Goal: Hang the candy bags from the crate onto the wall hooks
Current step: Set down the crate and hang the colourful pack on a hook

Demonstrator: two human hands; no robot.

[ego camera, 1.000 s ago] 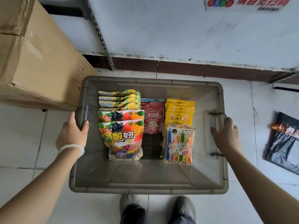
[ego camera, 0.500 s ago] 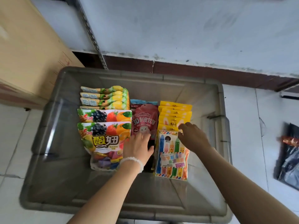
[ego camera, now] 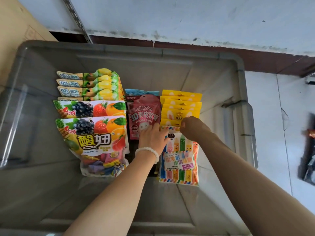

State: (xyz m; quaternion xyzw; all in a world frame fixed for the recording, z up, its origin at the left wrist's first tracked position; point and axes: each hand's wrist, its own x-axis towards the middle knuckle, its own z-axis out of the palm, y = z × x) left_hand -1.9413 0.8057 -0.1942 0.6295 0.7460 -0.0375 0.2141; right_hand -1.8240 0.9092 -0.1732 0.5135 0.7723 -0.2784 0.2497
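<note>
A grey plastic crate [ego camera: 153, 50] on the floor holds rows of candy bags. Fruit-print bags [ego camera: 95, 137] lie at the left, with green-and-yellow bags [ego camera: 88, 82] behind them. In the middle is a pink peach bag [ego camera: 144, 111], and a stack of yellow bags [ego camera: 180, 103] lies at the right. A pencil candy bag [ego camera: 180, 160] lies in front of the yellow stack. My left hand [ego camera: 151, 137] pinches its top left corner. My right hand [ego camera: 194, 128], fingers curled, grips its top edge. No wall hooks are in view.
A cardboard box [ego camera: 17, 31] stands against the crate's left side. A slotted metal rail [ego camera: 76, 19] runs up the white wall behind. On the tiled floor to the right lies a dark plastic bag [ego camera: 308, 150].
Both hands left the crate's side handles and reached inside. They have closed in on the top edge of the pencil candy bag, and the view has dropped closer to the crate.
</note>
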